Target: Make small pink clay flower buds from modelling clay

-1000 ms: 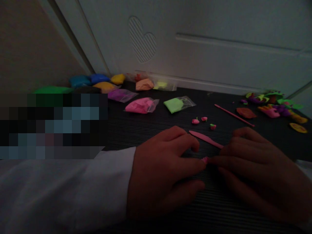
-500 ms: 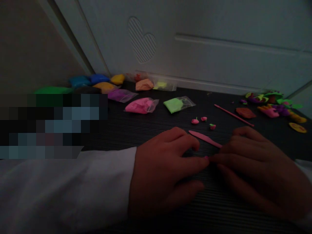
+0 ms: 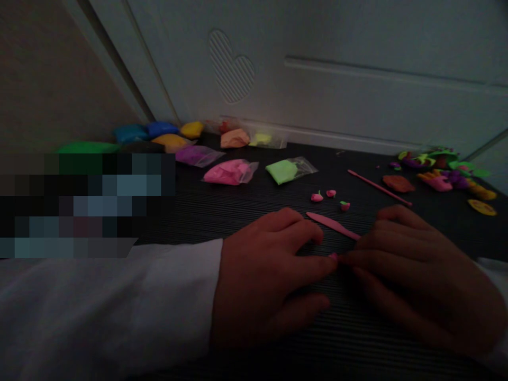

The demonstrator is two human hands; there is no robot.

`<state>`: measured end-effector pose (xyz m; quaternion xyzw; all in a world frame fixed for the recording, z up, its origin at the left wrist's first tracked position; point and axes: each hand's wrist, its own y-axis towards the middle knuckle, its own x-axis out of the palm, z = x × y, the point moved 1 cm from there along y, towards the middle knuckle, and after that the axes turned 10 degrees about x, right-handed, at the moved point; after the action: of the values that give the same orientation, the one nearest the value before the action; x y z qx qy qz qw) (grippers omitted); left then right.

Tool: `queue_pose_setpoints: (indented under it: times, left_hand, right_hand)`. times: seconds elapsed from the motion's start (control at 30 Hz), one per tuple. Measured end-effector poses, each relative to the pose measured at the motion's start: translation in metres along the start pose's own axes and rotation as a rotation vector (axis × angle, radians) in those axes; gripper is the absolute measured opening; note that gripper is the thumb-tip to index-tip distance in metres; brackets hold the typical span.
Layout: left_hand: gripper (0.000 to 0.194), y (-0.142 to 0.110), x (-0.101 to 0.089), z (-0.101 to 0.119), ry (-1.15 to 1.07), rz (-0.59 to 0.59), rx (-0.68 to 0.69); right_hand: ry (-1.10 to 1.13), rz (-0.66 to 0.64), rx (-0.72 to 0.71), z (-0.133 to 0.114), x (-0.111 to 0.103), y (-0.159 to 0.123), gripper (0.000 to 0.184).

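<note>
A tiny piece of pink modelling clay (image 3: 334, 257) shows between the fingertips of both hands, low over the dark tabletop. My left hand (image 3: 273, 275) is open, its index fingertip against the clay and its thumb spread below. From the other side, my right hand (image 3: 420, 270) has its fingers bent and bunched, the tips closed at the clay's right edge. Just beyond the hands lies a pink plastic clay knife (image 3: 331, 223); its handle end is hidden behind my right hand. Farther back are three small pink clay buds with green bits, including one bud (image 3: 316, 197) at the left.
Bags of clay line the back, among them a pink bag (image 3: 228, 173) and a light green bag (image 3: 282, 171). A thin pink stick tool (image 3: 379, 187) and a reddish clay lump (image 3: 398, 183) lie right, near colourful clay shapes (image 3: 456, 177). A white panel (image 3: 337, 100) stands behind.
Both hands keep nearly the same pose around the pink clay. The fingertips and clay have shifted very slightly left. The tools and bags stay in place.
</note>
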<state>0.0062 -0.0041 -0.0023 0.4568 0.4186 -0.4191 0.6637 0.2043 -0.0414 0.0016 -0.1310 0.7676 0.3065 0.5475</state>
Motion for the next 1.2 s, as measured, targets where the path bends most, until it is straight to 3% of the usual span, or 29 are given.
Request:
queue_pose_setpoints:
  times: [1.2]
  left_hand:
    - [0.034,-0.0003,-0.0014,-0.0005,-0.048,0.020,0.009]
  right_hand:
    - [0.037,-0.014,-0.010,-0.0004,0.0014,0.0003,0.017]
